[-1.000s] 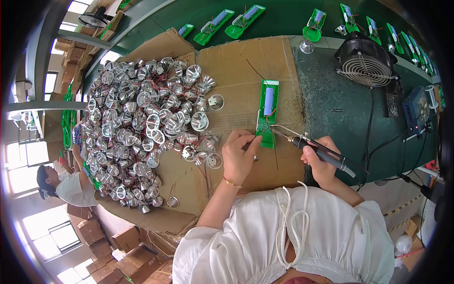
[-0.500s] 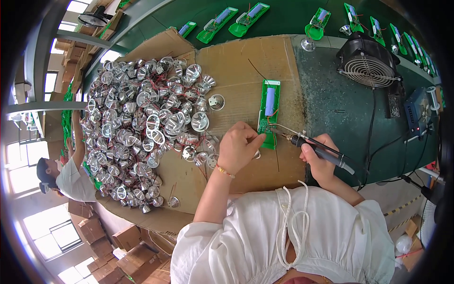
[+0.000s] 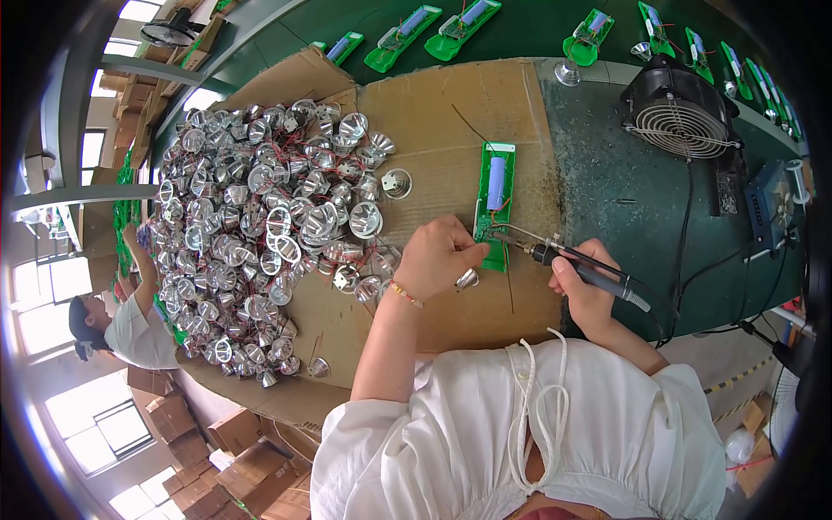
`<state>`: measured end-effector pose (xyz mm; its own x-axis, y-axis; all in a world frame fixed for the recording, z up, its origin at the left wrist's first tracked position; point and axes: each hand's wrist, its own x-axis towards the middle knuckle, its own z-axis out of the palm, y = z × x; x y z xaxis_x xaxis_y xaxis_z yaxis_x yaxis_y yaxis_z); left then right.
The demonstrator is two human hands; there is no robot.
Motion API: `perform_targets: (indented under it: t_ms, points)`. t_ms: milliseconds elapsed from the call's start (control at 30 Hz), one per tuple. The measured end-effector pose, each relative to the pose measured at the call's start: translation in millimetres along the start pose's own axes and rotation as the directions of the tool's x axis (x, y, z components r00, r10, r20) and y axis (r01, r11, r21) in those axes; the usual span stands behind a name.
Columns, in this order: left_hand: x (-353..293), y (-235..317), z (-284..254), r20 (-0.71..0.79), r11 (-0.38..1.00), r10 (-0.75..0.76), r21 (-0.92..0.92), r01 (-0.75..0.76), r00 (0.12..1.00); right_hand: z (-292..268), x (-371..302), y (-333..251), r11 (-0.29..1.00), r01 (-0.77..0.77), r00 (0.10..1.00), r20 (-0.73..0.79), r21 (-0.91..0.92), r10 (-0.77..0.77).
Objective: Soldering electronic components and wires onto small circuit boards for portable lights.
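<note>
In front of me a long green plastic housing point(image 3: 508, 195) lies on the cardboard, with a blue cylindrical battery point(image 3: 497, 182) inside and thin wires about it. My right hand point(image 3: 588, 286) is wrapped round a soldering iron point(image 3: 607, 283) with a thin curved feed tube. The iron's tip is at the lower part of the housing, where the fine parts are too small to make out. My left hand point(image 3: 440, 258) is closed in a pinch beside that same spot; what its fingertips hold is hidden. Just below those fingers sits a silver reflector cup point(image 3: 468, 278).
A large heap of silver reflector cups point(image 3: 251, 225) with red wires covers the left side of the cardboard point(image 3: 433, 113). At the right stand a black fan point(image 3: 680, 113) and a blue soldering station point(image 3: 767, 208) with cables. More green housings point(image 3: 464, 29) line the far edge. A person point(image 3: 130, 321) works at the left.
Both hands keep nearly the same place, and the iron's tip stays at the housing. The reflector cup below my left fingers shows more fully. The person at the left has moved their arms.
</note>
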<state>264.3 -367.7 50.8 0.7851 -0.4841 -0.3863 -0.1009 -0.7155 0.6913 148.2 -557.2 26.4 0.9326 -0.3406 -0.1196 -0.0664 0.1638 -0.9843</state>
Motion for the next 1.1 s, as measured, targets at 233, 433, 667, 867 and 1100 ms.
perform_targets:
  t_ms: [233, 433, 667, 867, 1100]
  points:
    - [0.3, -0.6, -1.6, 0.015, 1.0, -0.005, -0.009, 0.005, 1.0, -4.1, -1.9, -1.6, 0.996, 0.004, 1.0, -0.028, 0.092, -0.002]
    - [-0.5, 0.3, -3.2, 0.017, 1.0, 0.012, -0.01, -0.012, 1.0, -6.1, -3.4, -0.9, 0.999, 0.035, 0.999, 0.002, 0.041, -0.035]
    - [0.7, 3.6, -5.4, 0.061, 0.999, -0.023, -0.031, 0.025, 0.998, -1.6, -2.0, 1.0, 0.999, 0.039, 0.999, 0.025, 0.027, -0.04]
    - [4.2, -0.2, -7.9, 0.111, 0.999, 0.001, -0.044, 0.004, 0.994, -2.4, -1.1, -0.1, 0.999, -0.002, 1.0, 0.002, 0.038, 0.002]
    - [5.8, -0.7, -9.0, 0.122, 0.996, 0.026, -0.087, -0.016, 0.992, -6.1, -1.7, -1.8, 0.998, 0.02, 1.0, -0.017, 0.054, -0.019]
